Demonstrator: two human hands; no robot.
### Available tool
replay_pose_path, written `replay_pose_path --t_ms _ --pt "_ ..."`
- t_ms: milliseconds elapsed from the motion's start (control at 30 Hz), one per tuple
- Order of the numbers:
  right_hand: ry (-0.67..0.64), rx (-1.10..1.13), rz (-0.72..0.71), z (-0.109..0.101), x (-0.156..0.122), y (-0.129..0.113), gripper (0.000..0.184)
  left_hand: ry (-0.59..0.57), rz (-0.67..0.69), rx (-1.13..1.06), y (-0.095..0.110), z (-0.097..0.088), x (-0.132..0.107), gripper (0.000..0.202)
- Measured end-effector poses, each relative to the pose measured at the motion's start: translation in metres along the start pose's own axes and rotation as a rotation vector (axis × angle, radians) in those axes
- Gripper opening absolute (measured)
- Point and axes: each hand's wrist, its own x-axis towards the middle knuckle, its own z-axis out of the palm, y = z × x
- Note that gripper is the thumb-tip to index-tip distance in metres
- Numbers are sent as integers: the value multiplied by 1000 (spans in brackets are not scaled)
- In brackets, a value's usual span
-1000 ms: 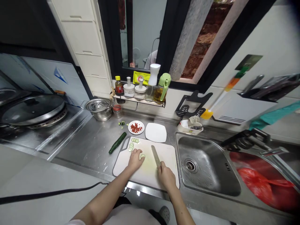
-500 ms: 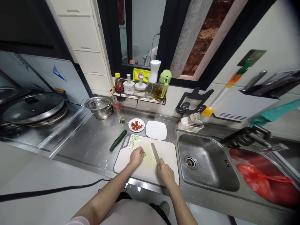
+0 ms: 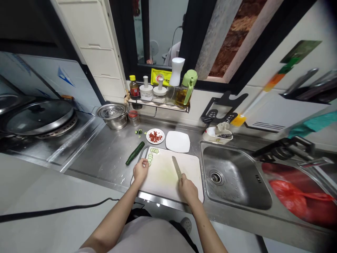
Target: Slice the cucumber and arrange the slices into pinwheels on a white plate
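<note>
My right hand [image 3: 188,188] is wrapped round the handle of a knife [image 3: 177,167], its blade lying low over the right half of the white cutting board [image 3: 160,186]. At the board's left side my left hand [image 3: 140,171] pinches a thin cucumber slice [image 3: 150,164] at the near end of a short row of slices. Further cucumber slices [image 3: 154,150] lie by the board's top left corner. A whole dark green cucumber [image 3: 135,153] rests on the steel counter just left of the board.
Behind the board stand a plate of chopped red pieces [image 3: 155,136] and a bare white plate [image 3: 178,141]. Cucumber scraps [image 3: 138,132] lie near a lidded steel pot [image 3: 113,116]. The sink [image 3: 237,175] is at the right, the stove with a covered pan [image 3: 39,117] at the left.
My left hand has carried the cucumber slice from the middle of the board leftward to the row of slices. My right hand keeps the knife in nearly the same place.
</note>
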Motion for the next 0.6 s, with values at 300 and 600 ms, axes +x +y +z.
replay_pose_path --t_ms 300,600 --pt "2 -11 1 2 0 0 30 27 46 190 3 -2 6 19" --pt "6 -2 0 6 4 3 32 61 190 222 28 16 27 32"
